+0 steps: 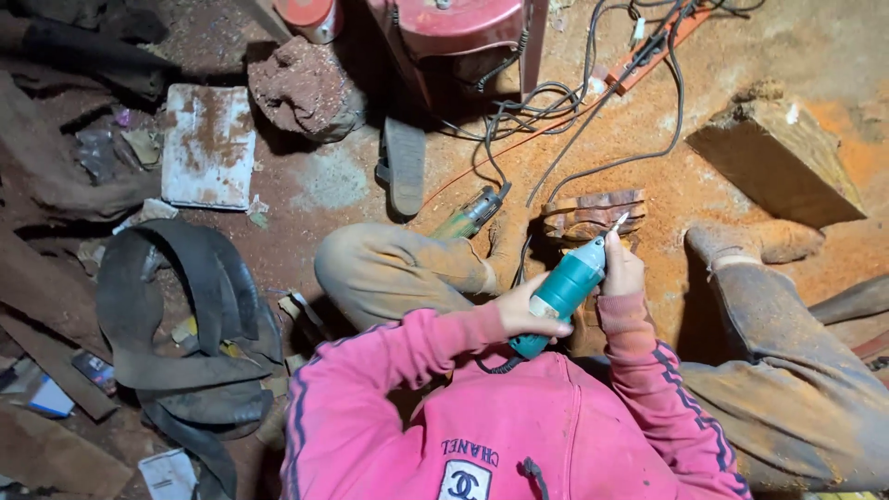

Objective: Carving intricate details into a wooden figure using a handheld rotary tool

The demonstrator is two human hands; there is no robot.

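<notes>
- The carved wooden piece [593,211] lies on the sawdust-covered floor [324,181] just above the middle of the frame, between the person's two dusty trouser legs. It already shows cut ridges and grooves, so the carving looks partly done; how much is left I cannot tell, as the piece is small and partly hidden.
- The left hand [530,310] is closed around the rear of the teal rotary grinder [565,292], near where its cable leaves.
- The right hand [622,268] is curled around the front of the grinder, fingers shut, close behind the bit.
- The grinder slants up and to the right, with its thin bit pointing at the lower right edge of the wooden piece; whether the bit touches the wood is not clear.
- Both hands sit just below the piece, near it.
- A second green-handled tool [472,213] lies on the floor to the left of the piece, beside a tangle of cables [556,102].
- A wooden block [778,157] rests at the upper right, well apart.
</notes>
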